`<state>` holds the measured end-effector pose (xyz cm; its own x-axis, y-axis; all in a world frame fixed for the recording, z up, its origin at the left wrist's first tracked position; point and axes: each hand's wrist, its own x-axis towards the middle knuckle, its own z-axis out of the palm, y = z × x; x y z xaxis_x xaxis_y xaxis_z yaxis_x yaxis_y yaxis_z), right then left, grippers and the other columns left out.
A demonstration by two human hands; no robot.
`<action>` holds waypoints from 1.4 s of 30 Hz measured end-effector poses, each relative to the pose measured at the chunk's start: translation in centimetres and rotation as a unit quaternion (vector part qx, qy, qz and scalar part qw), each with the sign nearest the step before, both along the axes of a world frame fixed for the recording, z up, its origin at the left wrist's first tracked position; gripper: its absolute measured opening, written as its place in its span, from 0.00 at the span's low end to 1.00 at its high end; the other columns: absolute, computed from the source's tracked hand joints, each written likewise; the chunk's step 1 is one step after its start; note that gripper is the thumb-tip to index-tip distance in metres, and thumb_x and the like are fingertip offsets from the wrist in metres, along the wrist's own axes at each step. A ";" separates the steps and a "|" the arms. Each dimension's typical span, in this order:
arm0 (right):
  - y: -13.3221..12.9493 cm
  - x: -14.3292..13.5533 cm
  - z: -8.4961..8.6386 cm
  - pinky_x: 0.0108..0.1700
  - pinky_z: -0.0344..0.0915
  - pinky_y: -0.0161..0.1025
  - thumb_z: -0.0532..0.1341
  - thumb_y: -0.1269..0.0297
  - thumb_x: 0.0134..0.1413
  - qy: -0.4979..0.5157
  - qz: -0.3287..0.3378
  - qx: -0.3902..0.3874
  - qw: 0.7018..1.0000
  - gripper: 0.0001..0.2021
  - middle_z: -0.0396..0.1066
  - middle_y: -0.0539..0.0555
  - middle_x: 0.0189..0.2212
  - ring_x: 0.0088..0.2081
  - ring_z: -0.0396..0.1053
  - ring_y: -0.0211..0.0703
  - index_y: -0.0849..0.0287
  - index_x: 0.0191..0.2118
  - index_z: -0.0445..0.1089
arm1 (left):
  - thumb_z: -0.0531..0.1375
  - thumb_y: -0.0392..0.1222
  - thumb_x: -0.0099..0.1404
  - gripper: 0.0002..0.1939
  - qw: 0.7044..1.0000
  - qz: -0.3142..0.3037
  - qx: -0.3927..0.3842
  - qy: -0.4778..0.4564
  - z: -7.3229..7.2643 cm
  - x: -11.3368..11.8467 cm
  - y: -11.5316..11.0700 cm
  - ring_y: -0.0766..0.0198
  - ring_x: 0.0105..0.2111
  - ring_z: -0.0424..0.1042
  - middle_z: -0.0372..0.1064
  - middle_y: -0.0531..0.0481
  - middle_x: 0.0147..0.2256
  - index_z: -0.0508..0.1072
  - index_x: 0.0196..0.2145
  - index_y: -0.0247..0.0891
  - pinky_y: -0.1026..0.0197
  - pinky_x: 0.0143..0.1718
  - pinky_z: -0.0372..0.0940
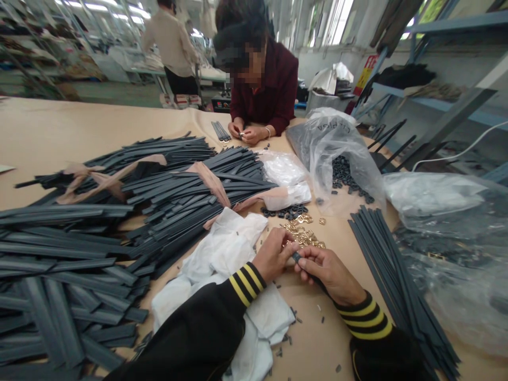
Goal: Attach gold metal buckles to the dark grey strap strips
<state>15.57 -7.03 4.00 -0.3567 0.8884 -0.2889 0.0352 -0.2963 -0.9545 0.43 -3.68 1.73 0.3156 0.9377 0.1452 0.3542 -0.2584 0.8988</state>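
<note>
My right hand (327, 270) is closed on a dark strap (296, 257), whose end shows between the fingers while its length runs back under the palm. Close against it, my left hand (275, 253) has its fingertips pinched at the strap's end; what they hold there is too small to make out. Just beyond both hands lies a heap of gold buckles (305, 237), with dark loops (291, 211) behind it. A white cloth (222, 246) is spread under my left forearm.
Bundles of dark straps (194, 185) and loose straps (59, 264) cover the left side. More straps (397, 275) and plastic bags (444, 211) are at right. Across the table (119, 116), a person (264, 95) leans over small parts.
</note>
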 end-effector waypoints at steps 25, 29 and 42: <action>0.7 1.1 0.0 0.13 0.38 0.28 0.52 0.56 0.50 -0.070 -0.062 -0.012 0.996 0.10 0.53 0.41 0.15 0.12 0.42 0.27 0.57 0.29 0.56 | 0.46 0.32 0.60 0.10 0.933 0.021 0.159 0.321 2.2 -0.5 3.9 0.59 0.39 0.63 0.63 0.43 0.35 0.66 0.35 0.34 0.57 0.41 0.60; 0.8 1.4 -0.4 0.13 0.40 0.28 0.52 0.52 0.50 -0.067 -0.047 0.017 0.996 0.13 0.50 0.40 0.14 0.12 0.43 0.27 0.57 0.30 0.58 | 0.45 0.28 0.59 0.12 0.887 0.002 0.138 0.442 2.0 0.5 6.9 0.57 0.38 0.64 0.63 0.40 0.34 0.66 0.32 0.32 0.57 0.38 0.60; 0.7 1.4 0.2 0.18 0.48 0.30 0.52 0.61 0.51 -0.082 -0.075 0.101 0.989 0.09 0.59 0.45 0.17 0.16 0.50 0.29 0.60 0.26 0.61 | 0.52 0.36 0.54 0.07 0.973 -0.028 -0.210 -0.093 3.3 0.1 2.1 0.69 0.25 0.67 0.67 0.49 0.27 0.67 0.30 0.31 0.65 0.29 0.63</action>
